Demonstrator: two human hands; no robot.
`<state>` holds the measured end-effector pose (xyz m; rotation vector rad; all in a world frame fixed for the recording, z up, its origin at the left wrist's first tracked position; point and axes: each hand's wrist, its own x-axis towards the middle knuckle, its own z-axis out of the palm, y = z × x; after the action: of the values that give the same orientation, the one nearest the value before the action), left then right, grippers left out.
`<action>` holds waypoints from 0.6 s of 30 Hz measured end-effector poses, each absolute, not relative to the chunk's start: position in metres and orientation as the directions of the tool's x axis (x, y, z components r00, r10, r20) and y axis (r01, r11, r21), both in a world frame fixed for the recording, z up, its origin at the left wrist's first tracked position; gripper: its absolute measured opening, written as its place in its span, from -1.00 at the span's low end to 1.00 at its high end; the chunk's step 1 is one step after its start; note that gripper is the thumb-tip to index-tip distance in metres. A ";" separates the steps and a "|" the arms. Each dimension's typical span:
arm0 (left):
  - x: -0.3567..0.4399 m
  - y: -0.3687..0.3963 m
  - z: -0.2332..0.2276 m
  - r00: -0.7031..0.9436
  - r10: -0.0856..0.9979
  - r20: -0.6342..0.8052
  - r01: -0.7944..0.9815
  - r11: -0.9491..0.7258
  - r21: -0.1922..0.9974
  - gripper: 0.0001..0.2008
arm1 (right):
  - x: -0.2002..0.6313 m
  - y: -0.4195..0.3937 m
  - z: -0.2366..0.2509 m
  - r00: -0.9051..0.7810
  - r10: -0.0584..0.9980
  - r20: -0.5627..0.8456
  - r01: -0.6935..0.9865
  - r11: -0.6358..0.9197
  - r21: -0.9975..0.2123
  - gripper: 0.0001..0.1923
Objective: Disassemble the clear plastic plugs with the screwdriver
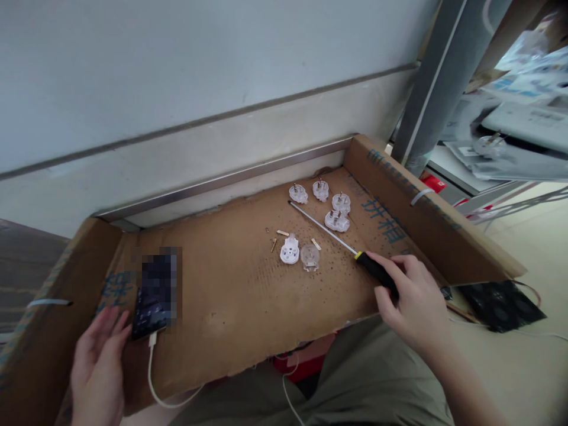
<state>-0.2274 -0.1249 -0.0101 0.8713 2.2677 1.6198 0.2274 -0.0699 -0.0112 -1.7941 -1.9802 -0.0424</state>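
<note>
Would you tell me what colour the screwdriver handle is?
Black with a yellow collar, on the screwdriver; head view.

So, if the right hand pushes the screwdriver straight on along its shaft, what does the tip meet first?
Probably the white plug part at the far end: the screwdriver in the right hand has its tip just beside it. Depth is unclear; it may slip past to the cardboard tray wall.

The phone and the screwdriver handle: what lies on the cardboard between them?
In the head view, between the phone by the left hand and the screwdriver in the right hand, the cardboard is bare; the two plug halves lie farther back.
</note>
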 end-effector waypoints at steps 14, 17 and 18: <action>-0.228 -0.125 -0.001 -0.824 0.566 0.020 0.214 0.278 0.936 -0.41 | 0.227 -0.070 -0.011 -0.034 0.940 0.339 0.950 0.135 -0.280 -0.50; -0.229 -0.123 0.000 -0.802 0.596 0.034 0.247 0.279 0.928 -0.46 | 0.227 -0.070 -0.011 -0.037 0.939 0.342 0.952 0.137 -0.274 -0.51; -0.230 -0.120 0.000 -0.781 0.622 0.052 0.297 0.297 0.907 -0.45 | 0.227 -0.070 -0.011 -0.037 0.937 0.347 0.953 0.138 -0.269 -0.51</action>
<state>-0.2302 -0.1200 0.0000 0.8331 2.2596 1.4779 0.2265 -0.0703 -0.0106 -1.8109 -1.9861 -0.0497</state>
